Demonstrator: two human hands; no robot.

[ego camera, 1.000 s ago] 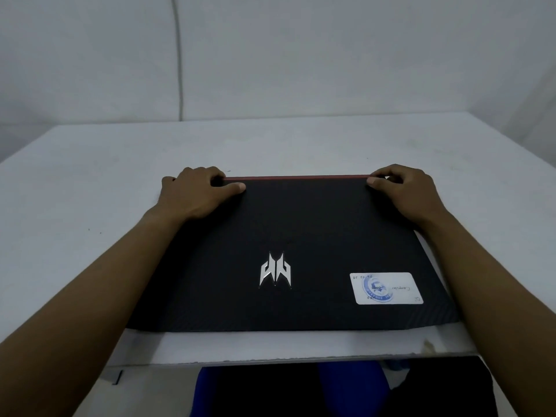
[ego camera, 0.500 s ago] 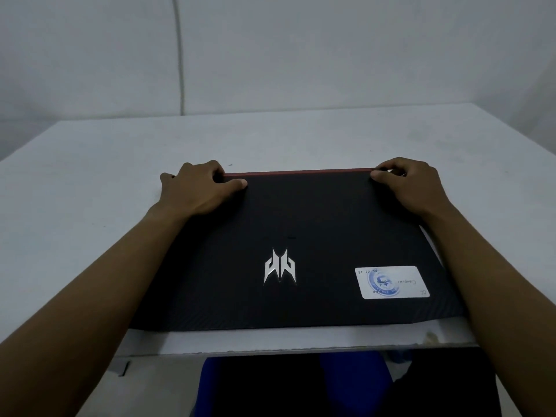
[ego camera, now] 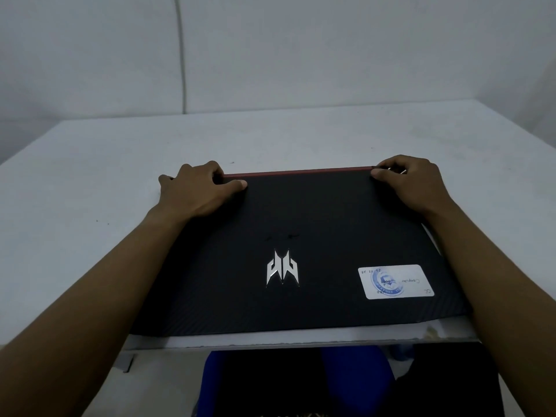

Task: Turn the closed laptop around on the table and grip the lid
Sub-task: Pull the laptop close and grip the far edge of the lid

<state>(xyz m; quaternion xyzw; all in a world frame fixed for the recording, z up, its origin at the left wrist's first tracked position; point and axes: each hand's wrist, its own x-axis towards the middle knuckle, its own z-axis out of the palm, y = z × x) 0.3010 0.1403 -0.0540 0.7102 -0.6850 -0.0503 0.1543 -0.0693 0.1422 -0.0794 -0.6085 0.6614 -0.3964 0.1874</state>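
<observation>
Shifted barely since a second ago: left hand (ego camera: pixel 198 191) and right hand (ego camera: pixel 412 185) clamped on far corners of closed laptop (ego camera: pixel 301 251) flat on tabletop (ego camera: pixel 90 182); best pivoted evenly, corners pinched; silver emblem (ego camera: pixel 282 268), sticker (ego camera: pixel 395 281) perhaps reading "Computer", upside down.

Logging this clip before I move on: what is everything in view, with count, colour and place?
Closed textured laptop: one, black with a red far edge, flat on the table, close to its near edge.
Metallic logo: one, silver, middle of the lid.
Rectangular paper sticker: one, white with a blue stamp, lid's near right.
Table: one, white, against a pale wall.
Blue fabric: below the table's near edge; what it is, unclear.
Hands: left hand and right hand, bare, at the laptop's far corners.
</observation>
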